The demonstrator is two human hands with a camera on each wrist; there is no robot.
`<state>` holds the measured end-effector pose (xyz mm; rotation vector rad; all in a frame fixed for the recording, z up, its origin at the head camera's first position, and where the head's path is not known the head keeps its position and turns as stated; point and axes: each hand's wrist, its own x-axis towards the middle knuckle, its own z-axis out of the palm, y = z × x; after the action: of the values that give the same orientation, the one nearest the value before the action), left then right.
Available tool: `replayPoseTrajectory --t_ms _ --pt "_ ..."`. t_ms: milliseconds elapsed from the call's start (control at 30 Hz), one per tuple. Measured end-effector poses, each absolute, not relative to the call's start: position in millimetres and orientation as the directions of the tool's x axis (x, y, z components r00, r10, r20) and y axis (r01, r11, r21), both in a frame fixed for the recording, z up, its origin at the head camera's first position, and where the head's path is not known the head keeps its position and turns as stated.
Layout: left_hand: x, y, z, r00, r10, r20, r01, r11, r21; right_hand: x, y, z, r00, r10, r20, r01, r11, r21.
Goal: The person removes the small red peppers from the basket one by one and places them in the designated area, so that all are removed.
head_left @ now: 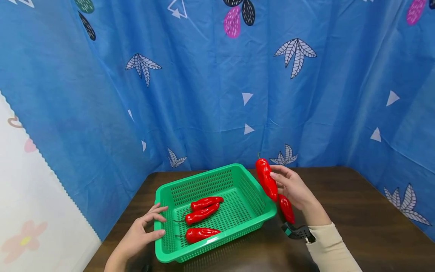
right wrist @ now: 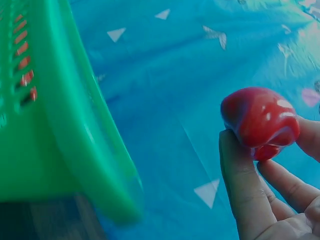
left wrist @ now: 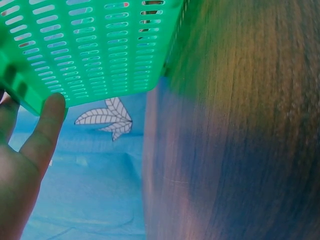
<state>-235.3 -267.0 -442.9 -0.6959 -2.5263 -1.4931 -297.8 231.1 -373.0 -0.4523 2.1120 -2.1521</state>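
Left hand (head_left: 141,228) nearest me, at the left rim of the green rectangular slotted plastic basket (head_left: 238,229): fingers spread, not wrapped round it, so I'd expect a bump to skid the basket. Inside the basket: one long glossy red pepper (head_left: 201,235) by its front wall, two similar red peppers (head_left: 202,214) lying together behind that. Just right of the basket, a loose glossy red pepper (head_left: 286,209), seemingly on the dark brown wooden table (head_left: 357,211); a low right wrist could knock it. Right hand (head_left: 293,187), at the basket's right side, pinches a long shiny red pepper with a thin green stem (head_left: 266,179) between thumb and fingers, tilted, apart from the rim. Slick skin might twist in that pinch and drop outside the basket; carried low, its bottom end could snag the right rim. Blue patterned curtain (head_left: 210,83) beyond the basket.
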Motion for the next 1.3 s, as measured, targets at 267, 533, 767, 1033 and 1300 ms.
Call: replayPoseTrajectory --t_ms 267,533,767,1033,1300 --pt "-240 -264 -440 -0.885 0.33 0.328 0.447 0.407 0.796 -302 256 -380 -0.98 -0.176 0.091 -0.097 0.026 -0.995" --pt "-240 -264 -440 -0.888 0.321 0.331 0.442 0.393 0.806 -311 279 -397 -0.995 -0.1 -0.002 -0.003 0.049 -0.999" --pt "-238 -266 -441 -0.888 0.325 0.324 0.44 0.402 0.803 -313 299 -416 -0.995 -0.055 -0.081 0.08 0.011 -0.997" --pt "-234 -269 -440 -0.889 0.313 0.332 0.444 0.419 0.792 -318 306 -431 -0.986 -0.102 -0.134 0.13 0.046 -0.99" --pt "-234 -267 -440 -0.891 0.313 0.33 0.442 0.428 0.788 -313 319 -441 -0.976 -0.085 -0.199 0.191 0.098 -0.977"
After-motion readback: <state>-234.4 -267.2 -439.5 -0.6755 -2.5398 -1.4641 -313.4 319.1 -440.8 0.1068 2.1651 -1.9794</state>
